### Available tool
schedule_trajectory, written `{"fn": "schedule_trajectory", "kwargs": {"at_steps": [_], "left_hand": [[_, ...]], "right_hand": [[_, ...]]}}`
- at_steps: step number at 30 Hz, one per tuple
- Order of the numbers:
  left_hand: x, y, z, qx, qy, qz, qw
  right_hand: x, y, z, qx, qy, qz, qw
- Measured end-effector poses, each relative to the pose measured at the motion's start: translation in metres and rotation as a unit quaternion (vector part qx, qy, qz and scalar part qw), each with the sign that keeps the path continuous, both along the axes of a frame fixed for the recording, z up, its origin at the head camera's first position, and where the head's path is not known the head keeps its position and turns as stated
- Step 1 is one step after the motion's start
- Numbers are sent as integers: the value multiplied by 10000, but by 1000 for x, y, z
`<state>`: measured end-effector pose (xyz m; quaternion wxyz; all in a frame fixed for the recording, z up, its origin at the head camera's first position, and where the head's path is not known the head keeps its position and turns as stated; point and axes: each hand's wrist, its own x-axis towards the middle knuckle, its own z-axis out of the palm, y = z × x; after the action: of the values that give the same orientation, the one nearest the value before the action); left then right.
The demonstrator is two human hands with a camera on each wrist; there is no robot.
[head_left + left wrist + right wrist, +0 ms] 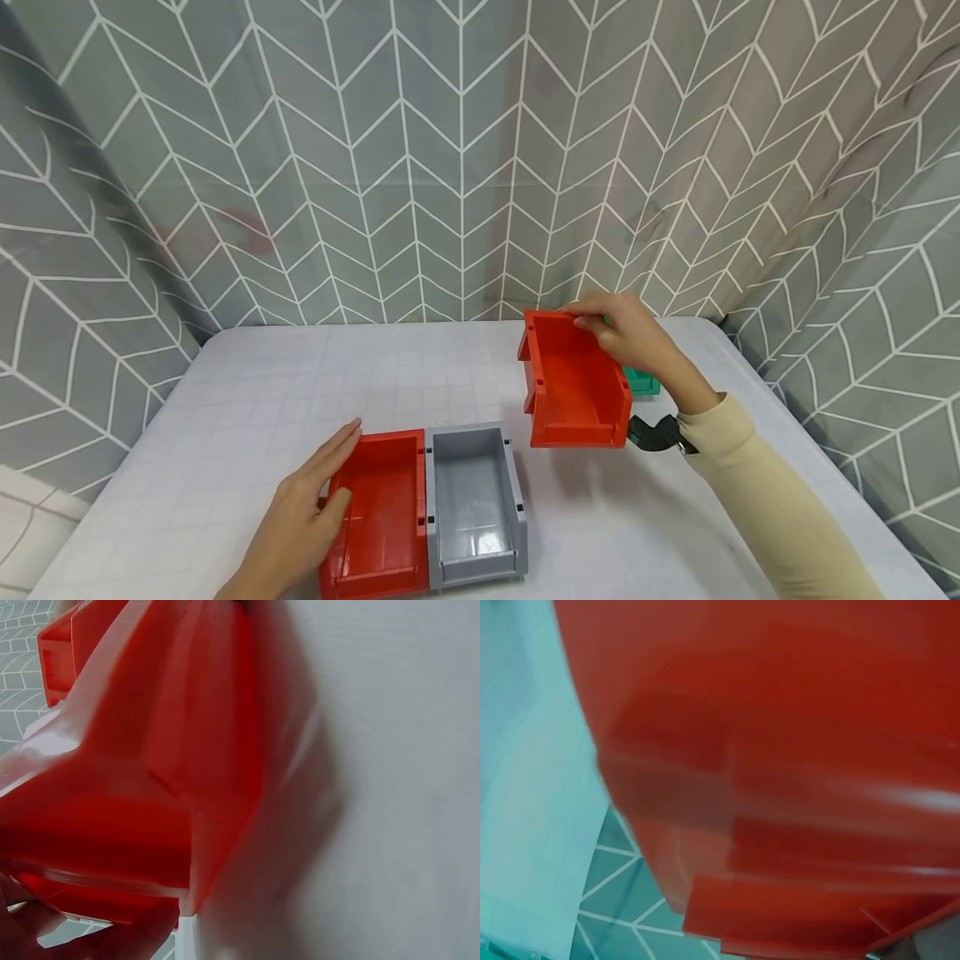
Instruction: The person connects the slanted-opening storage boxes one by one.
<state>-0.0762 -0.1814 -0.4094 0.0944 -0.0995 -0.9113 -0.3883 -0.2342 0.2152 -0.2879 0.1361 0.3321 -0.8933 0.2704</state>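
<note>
Right hand (626, 333) holds a red bin (573, 387) by its back rim, fingers curled over the edge, lifted clear of the worktop (247, 375) and tilted so its open front faces the person.

Left hand (307, 508), fingers straight, lies flat against a second red bin (378, 517), apparently steadying it. That bin touches a grey bin (472, 500). A green bin (643, 382) sits partly hidden behind the right hand.
</note>
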Motion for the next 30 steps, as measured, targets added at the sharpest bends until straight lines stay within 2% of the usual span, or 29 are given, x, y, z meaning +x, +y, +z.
{"fn": "schedule_trajectory", "kwargs": {"at_steps": [6, 17, 23, 30], "left_hand": [[-2, -2, 0, 56, -55, -22, 10000], [-2, -5, 1, 99, -77, -69, 9999], [-2, -7, 1, 82, -76, -61, 9999], [-3, -8, 0, 75, -75, -72, 9999]], "right_hand": [[12, 2, 2, 56, 27, -37, 10000], [35, -1, -6, -261, -108, -214, 9994], [49, -2, -5, -298, -293, -155, 9990], [62, -4, -9, -297, -346, 161, 9988]]}}
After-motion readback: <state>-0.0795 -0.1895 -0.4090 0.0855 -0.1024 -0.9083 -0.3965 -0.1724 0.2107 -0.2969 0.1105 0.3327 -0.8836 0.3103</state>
